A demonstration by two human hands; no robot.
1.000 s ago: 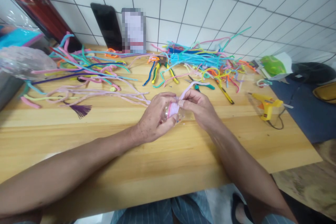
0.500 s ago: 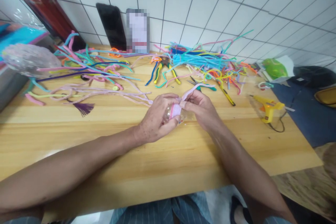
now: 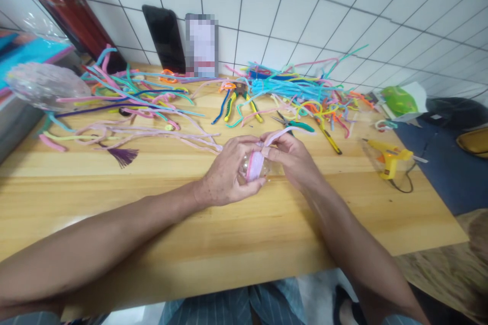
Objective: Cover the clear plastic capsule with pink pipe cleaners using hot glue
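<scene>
My left hand [image 3: 224, 172] is closed around a small clear round object [image 3: 244, 166] that has pink pipe cleaner [image 3: 254, 165] wound round it. Against it, my right hand [image 3: 292, 155] pinches the same pale pink pipe cleaner, whose loose end [image 3: 284, 132] sticks up and to the right over my fingers. Both hands meet above the middle of the wooden table [image 3: 236, 228].
Heaps of coloured pipe cleaners [image 3: 297, 89] [image 3: 125, 99] lie along the back of the table, with yellow-handled pliers [image 3: 238, 101], green-handled scissors [image 3: 295, 124] and a purple tassel [image 3: 122, 155]. A yellow glue gun [image 3: 389, 155] lies right; a phone [image 3: 163, 38] leans on the tiled wall.
The hands stay together in the same spot. The wound object has turned slightly in my left hand and the loose pink end now lies flatter, pointing right.
</scene>
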